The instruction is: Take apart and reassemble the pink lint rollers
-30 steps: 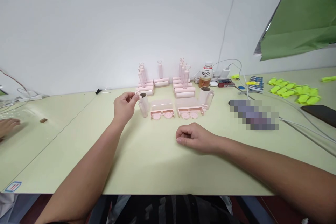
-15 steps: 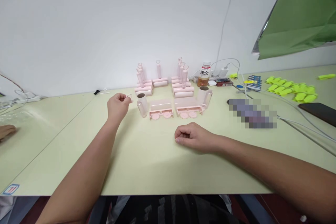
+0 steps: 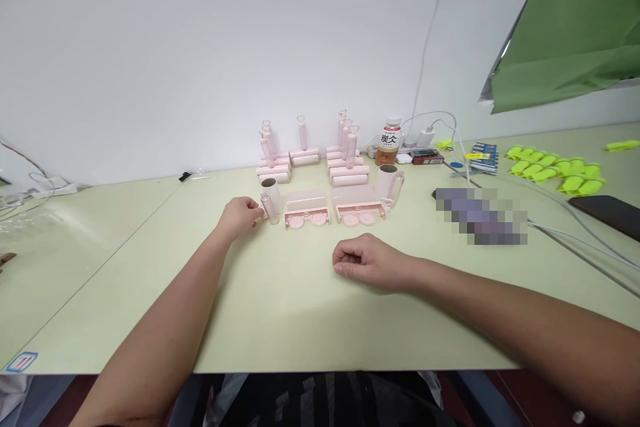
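My left hand (image 3: 242,216) is closed in a pinch at the left side of an upright clear-pink handle (image 3: 271,209). A small pink heart-shaped loop, mostly hidden now, is at its fingertips. Behind that handle stands a white paper roll (image 3: 270,190) with a brown core. My right hand (image 3: 370,263) rests on the table with fingers curled and nothing visible in them. Ahead of it lie two open pink roller cases, a left case (image 3: 307,217) and a right case (image 3: 360,213), each with round discs at the front. Another heart-shaped loop (image 3: 387,203) leans by the right-hand roll (image 3: 387,181).
Several assembled pink lint rollers (image 3: 349,173) stand along the wall. To their right are a drink bottle (image 3: 389,141), cables, a blurred-out object (image 3: 480,217), yellow-green pieces (image 3: 557,167) and a black phone (image 3: 607,213). Another person's fingers (image 3: 6,259) show at the left edge.
My left hand has moved right and down, bringing the heart-shaped loop to the upright handle. My right hand is still. The other person's hand has drawn back toward the left edge.
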`<state>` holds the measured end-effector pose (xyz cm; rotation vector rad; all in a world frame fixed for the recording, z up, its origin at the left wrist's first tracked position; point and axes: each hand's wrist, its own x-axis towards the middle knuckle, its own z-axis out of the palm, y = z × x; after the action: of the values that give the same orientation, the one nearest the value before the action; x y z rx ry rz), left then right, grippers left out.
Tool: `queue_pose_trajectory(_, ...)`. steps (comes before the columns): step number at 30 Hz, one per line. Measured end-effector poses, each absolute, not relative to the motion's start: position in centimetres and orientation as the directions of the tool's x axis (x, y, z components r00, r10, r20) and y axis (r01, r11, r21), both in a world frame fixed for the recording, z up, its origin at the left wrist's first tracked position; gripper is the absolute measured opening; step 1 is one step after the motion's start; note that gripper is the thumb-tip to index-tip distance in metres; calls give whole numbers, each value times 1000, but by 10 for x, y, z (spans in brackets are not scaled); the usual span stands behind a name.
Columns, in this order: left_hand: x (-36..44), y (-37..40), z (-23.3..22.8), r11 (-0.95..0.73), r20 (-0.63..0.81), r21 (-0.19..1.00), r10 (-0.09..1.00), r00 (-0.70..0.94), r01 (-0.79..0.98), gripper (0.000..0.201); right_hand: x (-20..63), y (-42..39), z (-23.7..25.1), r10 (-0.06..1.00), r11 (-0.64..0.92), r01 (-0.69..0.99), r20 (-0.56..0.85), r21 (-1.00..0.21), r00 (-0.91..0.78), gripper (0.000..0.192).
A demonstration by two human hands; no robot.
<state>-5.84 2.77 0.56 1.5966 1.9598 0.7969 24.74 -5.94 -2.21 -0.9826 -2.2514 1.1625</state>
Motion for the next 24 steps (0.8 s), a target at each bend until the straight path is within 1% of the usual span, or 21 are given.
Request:
queue_pose_trajectory(6, -54, 27, 2, 135, -25, 702, 986, -165, 700, 20, 247, -60, -21, 753, 394, 405, 37, -825, -657, 18)
queue_pose_trajectory(10, -55, 26, 8, 130, -42, 704, 989, -142, 698, 21, 247, -60, -20, 750, 399, 406, 38, -822, -661, 17)
queue_pose_trajectory(13, -61, 24, 20, 153, -30, 697, 982, -184, 701, 18, 248, -60, -21, 745, 398, 397, 39, -827, -665, 17)
queue_pose_trajectory(15, -64, 22, 30, 161, 20, 691, 970, -241, 705, 16, 248, -60, -21, 744, 396, 395, 38, -829, -667, 17)
queue_pose_trajectory(17, -65, 18, 41, 140, 108, 699, 949, -297, 701, 15, 247, -60, -22, 744, 400, 399, 38, -825, -667, 18)
queue_pose_trajectory(20, -59, 12, 59, 33, 283, 726, 896, -343, 686, 13, 246, -60, -22, 741, 416, 403, 46, -815, -670, 17)
queue_pose_trajectory(22, -51, 13, 72, -69, 394, 709, 864, -312, 702, 12, 245, -60, -22, 741, 420, 404, 50, -812, -670, 17)
queue_pose_trajectory(24, -40, 21, 89, -170, 490, 643, 841, -231, 747, 13, 244, -60, -22, 741, 420, 408, 47, -811, -669, 17)
